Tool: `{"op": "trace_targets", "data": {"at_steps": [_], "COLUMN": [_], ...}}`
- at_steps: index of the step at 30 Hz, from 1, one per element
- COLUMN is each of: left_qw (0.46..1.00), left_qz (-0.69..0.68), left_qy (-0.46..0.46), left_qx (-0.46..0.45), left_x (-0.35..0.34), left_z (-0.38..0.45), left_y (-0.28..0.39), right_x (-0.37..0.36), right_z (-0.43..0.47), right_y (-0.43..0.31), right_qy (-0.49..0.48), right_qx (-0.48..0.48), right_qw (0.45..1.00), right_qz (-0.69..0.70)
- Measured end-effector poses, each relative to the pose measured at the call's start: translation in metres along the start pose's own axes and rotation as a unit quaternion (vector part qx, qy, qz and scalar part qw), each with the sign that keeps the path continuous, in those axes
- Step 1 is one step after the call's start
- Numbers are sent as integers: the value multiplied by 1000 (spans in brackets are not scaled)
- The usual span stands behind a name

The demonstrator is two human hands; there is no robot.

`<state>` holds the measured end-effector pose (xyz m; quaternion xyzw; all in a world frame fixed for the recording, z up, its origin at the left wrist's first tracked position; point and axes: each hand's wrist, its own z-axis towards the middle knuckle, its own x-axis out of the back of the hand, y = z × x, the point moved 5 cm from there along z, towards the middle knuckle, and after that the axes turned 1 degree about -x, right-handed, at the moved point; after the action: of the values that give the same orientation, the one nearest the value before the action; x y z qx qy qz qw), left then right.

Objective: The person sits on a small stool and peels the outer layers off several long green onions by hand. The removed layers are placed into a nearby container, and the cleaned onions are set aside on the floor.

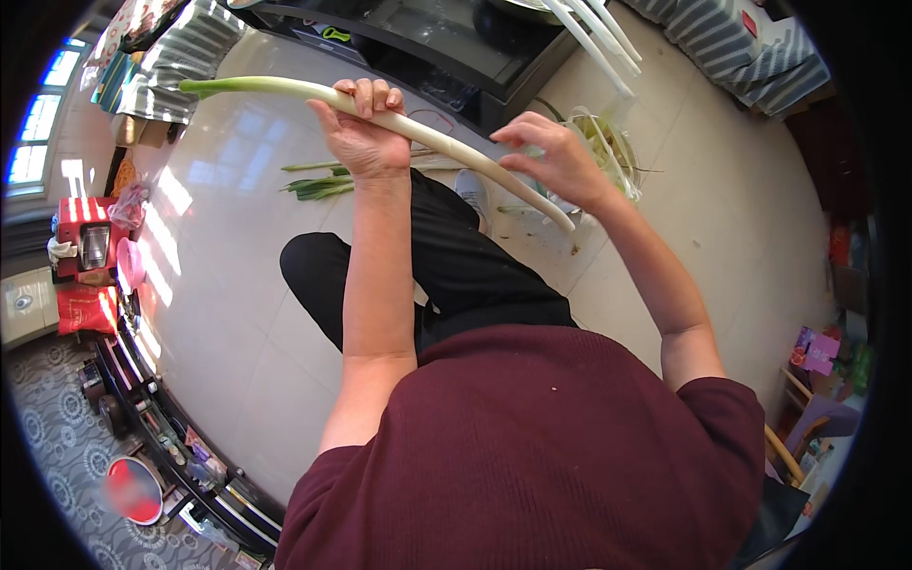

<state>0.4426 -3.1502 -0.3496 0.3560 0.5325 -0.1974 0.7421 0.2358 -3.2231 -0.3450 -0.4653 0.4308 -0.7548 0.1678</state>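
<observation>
A long green onion stalk (456, 148) slants across the view, its green tip at the upper left and its white root end lower right. My left hand (372, 128) is closed around its upper middle, fingers over the top. Beside the white lower part is my right hand (552, 158), fingers apart and slightly curled; whether a fingertip touches the stalk cannot be told. Behind the right hand, a plastic bag (605, 142) with pale leafy peelings rests on the floor. More green onions (320, 187) lie on the floor beyond my left wrist.
White stalks (597, 51) stick out over the corner of a black glass-topped table (456, 35), near a metal bowl (524, 8). Small scraps lie on the tiled floor (527, 239) near my shoe (473, 194). A striped cloth-covered seat (727, 43) stands at the upper right.
</observation>
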Motion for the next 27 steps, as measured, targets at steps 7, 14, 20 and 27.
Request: {"op": "trace_targets", "data": {"at_steps": [7,14,20,27], "left_qw": [999,997,978,932], "left_qz": [-44,-67,24,50], "left_qy": [-29,-31,180,331], "left_qx": [-3,-13,-100,-136], "left_x": [-9,-14,-8,14], "left_z": [1,-2,-10,-7], "left_y": [13,20,24,45], "right_x": [-29,-42,-44,-33], "right_z": [12,2,-3,-44], "right_y": [-50,-61,-66,-41], "right_qy": [131,207,218,33], "right_qx": [151,220,291,326], "right_qw": [970,924,897,921], "right_qz": [-140,-235,-252,-212]}}
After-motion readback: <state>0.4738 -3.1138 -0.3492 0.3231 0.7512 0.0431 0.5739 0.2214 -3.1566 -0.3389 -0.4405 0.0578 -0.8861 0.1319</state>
